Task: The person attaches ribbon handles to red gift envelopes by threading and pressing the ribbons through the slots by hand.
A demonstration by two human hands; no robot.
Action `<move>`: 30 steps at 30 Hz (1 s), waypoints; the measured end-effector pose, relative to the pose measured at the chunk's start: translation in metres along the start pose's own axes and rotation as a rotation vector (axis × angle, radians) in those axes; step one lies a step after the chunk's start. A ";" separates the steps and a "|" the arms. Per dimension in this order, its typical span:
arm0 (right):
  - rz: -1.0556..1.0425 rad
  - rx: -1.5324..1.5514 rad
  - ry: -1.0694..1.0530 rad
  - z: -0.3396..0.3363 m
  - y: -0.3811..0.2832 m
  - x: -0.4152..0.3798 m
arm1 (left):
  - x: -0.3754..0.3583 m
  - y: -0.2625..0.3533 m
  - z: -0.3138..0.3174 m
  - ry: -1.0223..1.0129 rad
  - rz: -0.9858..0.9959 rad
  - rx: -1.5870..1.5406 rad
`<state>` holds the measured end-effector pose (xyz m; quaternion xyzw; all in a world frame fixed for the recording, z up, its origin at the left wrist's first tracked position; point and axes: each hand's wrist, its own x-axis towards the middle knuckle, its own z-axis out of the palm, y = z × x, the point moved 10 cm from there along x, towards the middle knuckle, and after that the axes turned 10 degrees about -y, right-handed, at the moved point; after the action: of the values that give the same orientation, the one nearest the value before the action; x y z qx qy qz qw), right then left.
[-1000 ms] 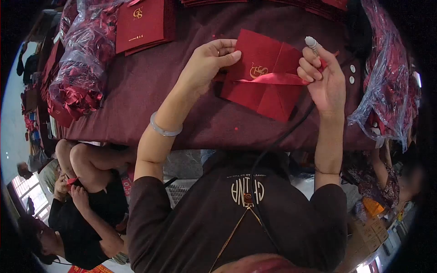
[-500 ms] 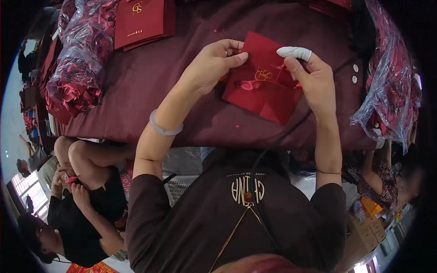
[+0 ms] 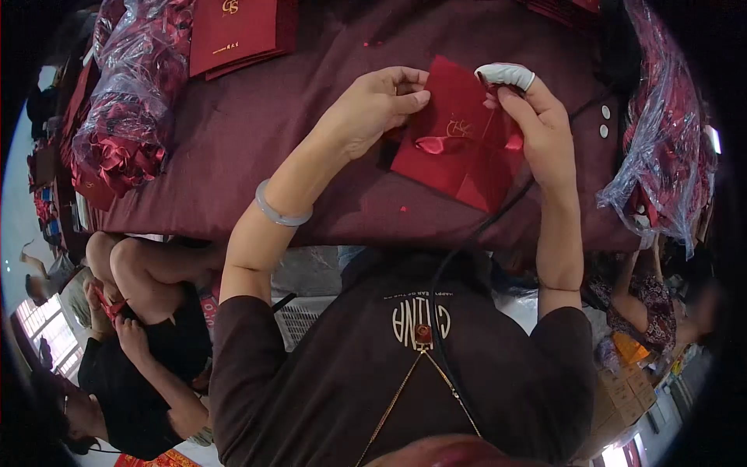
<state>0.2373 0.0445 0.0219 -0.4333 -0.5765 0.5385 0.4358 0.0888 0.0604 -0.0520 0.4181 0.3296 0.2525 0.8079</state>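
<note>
Above the table's front part is a red paper bag [image 3: 459,167] with a gold logo and a shiny red ribbon [image 3: 443,145] across it. My left hand [image 3: 389,101], with a bracelet on its forearm, pinches the bag's upper left edge between thumb and fingers. At the upper right, my right hand [image 3: 537,109] has its thumb and index finger together by the bag's edge, at a thin dark red piece of ribbon. A white cover [image 3: 506,75] sits on that index finger.
Plastic-wrapped red ribbons [image 3: 128,117] lie at the left, near stacked red bags [image 3: 237,35]. More wrapped red goods [image 3: 665,148] are at the right, beside two white discs [image 3: 604,121]. A black cable [image 3: 482,226] crosses the table edge. A co-worker [image 3: 148,358] sits at lower left.
The bag has shifted slightly right. My right index finger has curled down, and a dark red ribbon end now shows by its tip. The co-worker's hands have moved.
</note>
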 end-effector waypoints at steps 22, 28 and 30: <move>-0.378 -0.885 0.039 0.034 -0.029 -0.004 | -0.003 0.005 0.000 0.095 0.044 0.024; -0.453 -1.158 0.104 0.042 -0.031 -0.005 | -0.003 0.004 -0.002 0.081 0.042 0.060; -0.456 -1.101 0.098 0.036 -0.030 -0.004 | -0.005 0.007 0.000 0.070 0.054 0.066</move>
<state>0.2022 0.0302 0.0506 -0.4853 -0.8284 0.0326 0.2777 0.0845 0.0608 -0.0440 0.4443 0.3544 0.2774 0.7746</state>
